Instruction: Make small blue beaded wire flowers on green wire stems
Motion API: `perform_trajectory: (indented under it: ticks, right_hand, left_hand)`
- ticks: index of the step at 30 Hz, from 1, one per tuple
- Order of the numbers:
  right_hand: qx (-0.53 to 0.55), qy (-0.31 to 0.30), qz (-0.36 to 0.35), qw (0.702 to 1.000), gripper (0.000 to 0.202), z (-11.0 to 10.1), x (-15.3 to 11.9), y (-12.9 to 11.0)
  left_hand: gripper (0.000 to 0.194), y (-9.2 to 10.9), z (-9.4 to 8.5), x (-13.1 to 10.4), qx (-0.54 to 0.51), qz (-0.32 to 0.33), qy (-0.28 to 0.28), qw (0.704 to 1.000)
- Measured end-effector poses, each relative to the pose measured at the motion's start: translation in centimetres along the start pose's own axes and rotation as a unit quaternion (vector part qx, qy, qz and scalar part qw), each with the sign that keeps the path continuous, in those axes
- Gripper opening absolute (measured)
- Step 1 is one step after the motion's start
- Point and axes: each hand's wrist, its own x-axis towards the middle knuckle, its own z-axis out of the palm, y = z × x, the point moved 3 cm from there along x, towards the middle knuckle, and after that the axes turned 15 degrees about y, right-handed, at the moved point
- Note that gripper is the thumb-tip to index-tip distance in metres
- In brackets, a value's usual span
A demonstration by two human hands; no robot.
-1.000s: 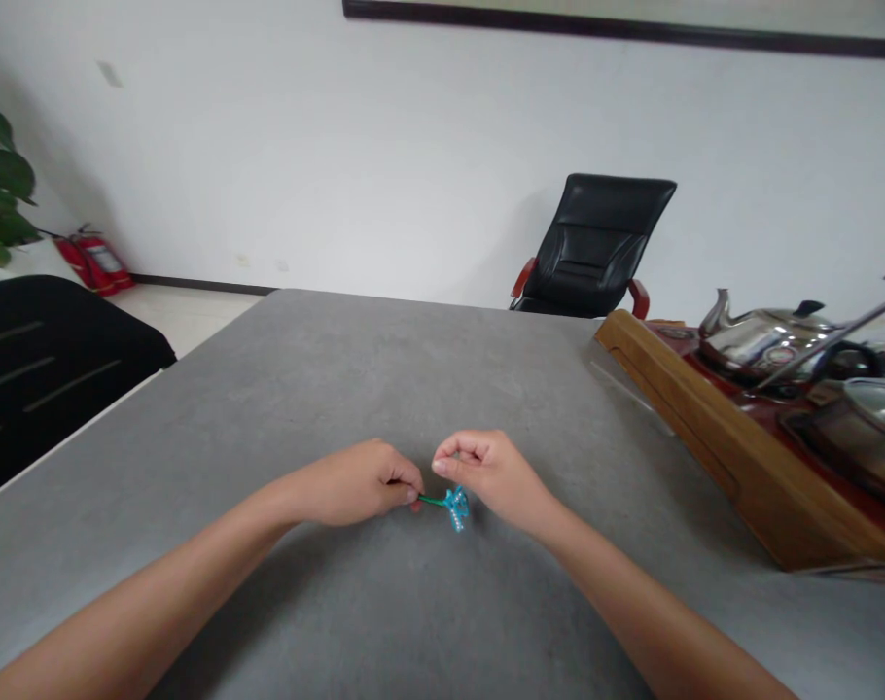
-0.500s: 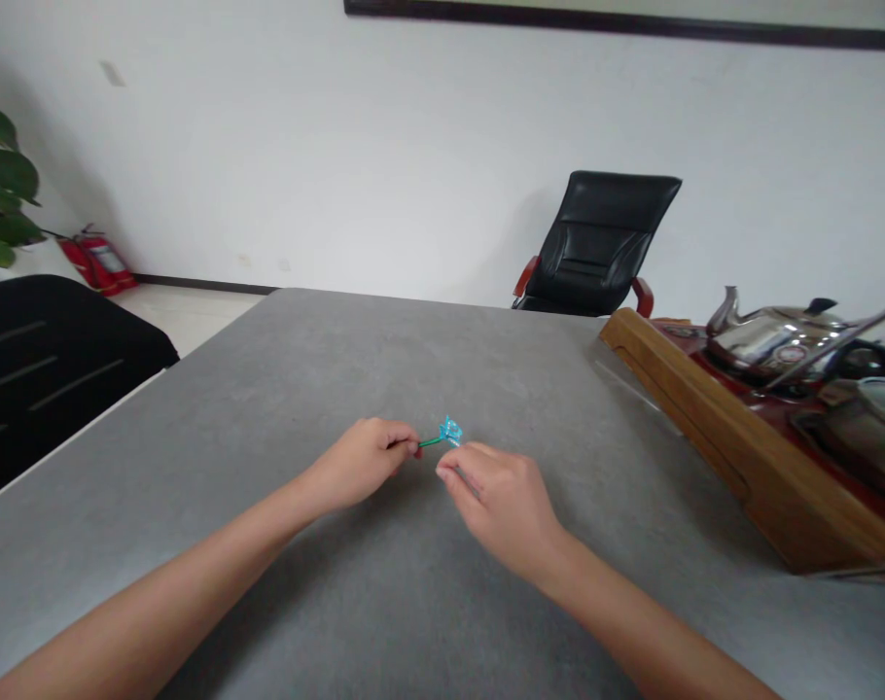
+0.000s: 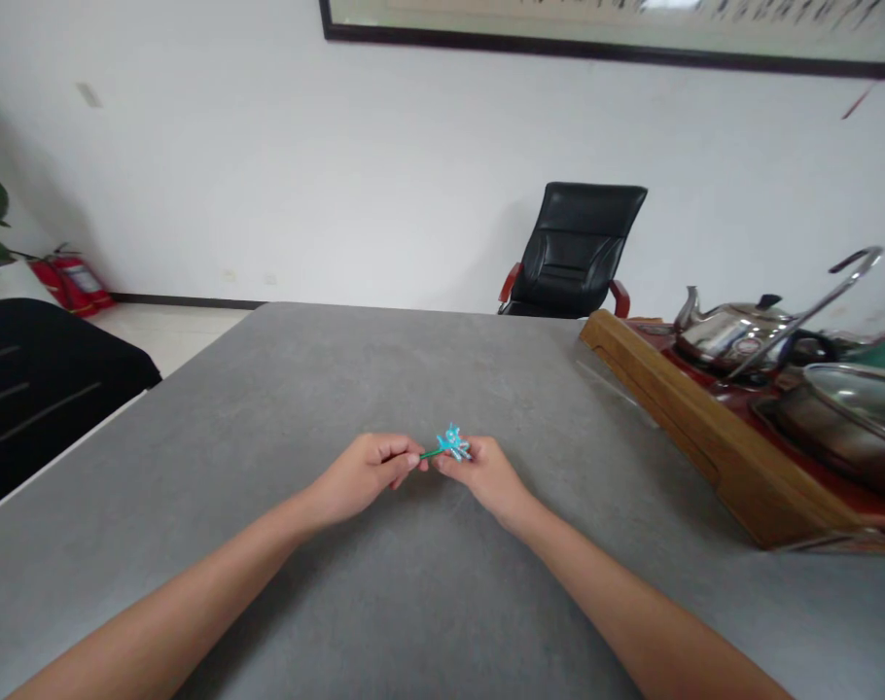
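A small artificial flower [image 3: 453, 443] with shiny light-blue petals on a thin green stem [image 3: 432, 453] is held just above the grey table, between my two hands. My left hand [image 3: 378, 465] pinches the stem with thumb and forefinger, the petals pointing right. My right hand [image 3: 490, 474] is closed at the blue petals, its thumb below them and its fingers behind. The petals partly hide the right fingertips, so the exact contact there is hard to see.
The grey table [image 3: 303, 389] spreads around my hands. On the right, a wooden tea tray [image 3: 668, 428] bears a steel kettle [image 3: 738, 335] and a glass-lidded pot [image 3: 843, 418]. Beyond the table stands a black chair [image 3: 578, 248]; another black chair [image 3: 55, 379] is at left.
My right hand has turned and moved in around the petals, nearer my left hand. The petals appear more spread. The left hand keeps its pinch on the stem, and the view has shifted slightly.
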Motion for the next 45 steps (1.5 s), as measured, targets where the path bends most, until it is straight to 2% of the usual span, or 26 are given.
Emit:
perform_trajectory:
  ticks: [3,6,16,21,27,33,40,43,45]
  right_hand:
    - [0.004,-0.013,0.0,1.0,0.014,-0.4,0.4,-0.2]
    - [0.008,-0.034,0.01,0.999,0.011,-0.7,0.6,-0.1]
    - [0.015,-0.037,0.052,0.998,0.018,-0.3,0.7,0.3]
    - [0.016,-0.041,0.079,0.996,0.025,-0.4,0.5,0.1]
    - [0.021,-0.058,0.103,0.993,0.03,-0.5,0.4,-0.3]
    - [0.012,-0.077,0.125,0.989,0.028,-0.8,0.5,-0.8]
    - [-0.024,-0.075,0.049,0.996,0.022,-1.3,0.8,-1.6]
    - [-0.098,-0.068,-0.015,0.993,0.018,-1.6,0.3,-3.1]
    - [-0.17,-0.05,-0.082,0.981,0.016,-1.6,-0.3,-4.5]
  left_hand:
    - [0.032,0.2,0.4,-0.3,0.046,0.074,-0.016,0.996]
    - [0.03,0.2,0.7,-0.7,0.096,0.14,-0.007,0.986]
    - [0.026,-1.4,1.1,-2.3,0.227,0.246,0.025,0.942]
    - [0.026,-1.3,1.3,-2.3,0.246,0.266,0.03,0.932]
    - [0.02,-1.5,1.4,-2.4,0.228,0.225,0.029,0.947]
    - [0.019,-1.0,1.7,-2.6,0.26,0.275,0.048,0.924]
    - [0.023,-0.7,1.8,-2.4,0.314,0.322,0.072,0.89]
    - [0.024,-0.9,1.8,-2.3,0.323,0.328,0.079,0.884]
    - [0.026,-1.0,1.7,-2.3,0.325,0.33,0.091,0.881]
